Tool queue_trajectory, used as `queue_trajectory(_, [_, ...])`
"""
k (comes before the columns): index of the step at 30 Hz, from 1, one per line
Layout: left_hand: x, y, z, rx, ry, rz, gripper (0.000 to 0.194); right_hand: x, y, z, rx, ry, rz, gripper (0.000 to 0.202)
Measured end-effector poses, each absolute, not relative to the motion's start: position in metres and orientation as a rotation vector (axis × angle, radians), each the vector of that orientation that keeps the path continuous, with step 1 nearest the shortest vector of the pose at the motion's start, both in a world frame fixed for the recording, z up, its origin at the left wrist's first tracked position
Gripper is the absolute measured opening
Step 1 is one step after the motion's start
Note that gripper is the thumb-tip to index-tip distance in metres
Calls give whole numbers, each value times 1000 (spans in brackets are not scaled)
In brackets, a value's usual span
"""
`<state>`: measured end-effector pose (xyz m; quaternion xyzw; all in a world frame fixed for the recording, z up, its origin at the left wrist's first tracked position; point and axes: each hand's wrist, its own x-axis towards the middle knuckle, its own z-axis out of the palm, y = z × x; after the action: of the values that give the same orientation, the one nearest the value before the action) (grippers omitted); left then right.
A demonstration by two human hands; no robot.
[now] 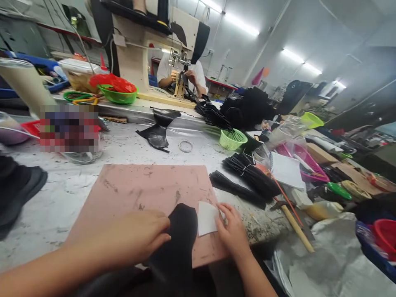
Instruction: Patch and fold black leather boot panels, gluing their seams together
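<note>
A black leather-like piece [182, 231] with a rounded top lies on the pink board [148, 185], its lower part running over the near edge. My left hand [139, 235], slightly blurred, reaches across from the left, with bent fingers and thumb closed at that piece's left edge. Just right of the black piece is a small white piece [207, 218], flat and roughly square. The thumb and fingers of my right hand [233, 231] are closed on its right edge.
A hammer [297, 227] and black strip bundles [250, 173] lie to the right. Beyond the board are a black cut piece [159, 130], a tape roll [185, 146] and a green basket [232, 139]. Black pieces [18, 189] are stacked left. A co-worker [198, 74] sits behind a sewing machine [131, 57].
</note>
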<state>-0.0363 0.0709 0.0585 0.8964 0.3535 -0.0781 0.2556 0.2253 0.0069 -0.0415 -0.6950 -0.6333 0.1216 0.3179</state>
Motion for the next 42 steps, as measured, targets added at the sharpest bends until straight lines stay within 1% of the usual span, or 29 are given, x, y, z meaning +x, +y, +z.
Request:
queue_trajectory(3, [-21, 63, 23, 2602, 889, -104, 34, 224, 17, -35, -1864, -1775, 365, 46])
queue_trajectory(5, [-19, 60, 4, 2710, 821, -63, 37, 227, 20, -28, -1867, -1794, 394, 44])
queue_trajectory(8, [-19, 64, -5, 2746, 782, -14, 34, 239, 22, -11, -1820, -1659, 455, 23])
queue_trajectory(10, [-18, 71, 4, 2645, 801, 14, 27, 245, 22, 1, -1670, -1496, 567, 9])
queue_trajectory(11, [-16, 75, 10, 2554, 837, 36, 23, 245, 22, 6, -1566, -1408, 652, 5])
queue_trajectory(12, [-14, 78, 17, 2437, 895, 66, 22, 243, 22, 9, -1461, -1329, 752, 6])
queue_trajectory(15, [-4, 85, 30, 1947, 1023, 143, 30, 219, 21, 9, -1237, -1186, 1075, 12])
queue_trajectory(16, [-1, 85, 30, 1776, 1021, 153, 28, 208, 21, 6, -1215, -1155, 1151, 12])
queue_trajectory(18, [2, 84, 26, 1529, 995, 156, 21, 189, 22, -3, -1238, -1100, 1207, 9])
queue_trajectory(19, [3, 84, 22, 1472, 1006, 160, 21, 181, 23, -7, -1268, -1077, 1211, 10])
queue_trajectory(22, [0, 84, 9, 1469, 1158, 181, 25, 171, 23, -16, -1347, -1039, 1258, 21])
queue_trajectory(23, [-2, 85, 5, 1459, 1199, 186, 26, 171, 22, -17, -1368, -1036, 1272, 22])
queue_trajectory(27, [-8, 88, -2, 1343, 1236, 188, 28, 172, 20, -22, -1488, -1104, 1148, 21])
queue_trajectory(30, [-10, 89, -3, 1456, 1303, 194, 22, 170, 18, -26, -1576, -1213, 1027, 25])
queue_trajectory(34, [-8, 87, 1, 1682, 1416, 93, 14, 169, 16, -25, -1644, -1402, 845, 22])
queue_trajectory(42, [-1, 83, 6, 1830, 1503, 30, 17, 171, 16, -20, -1675, -1507, 792, 23])
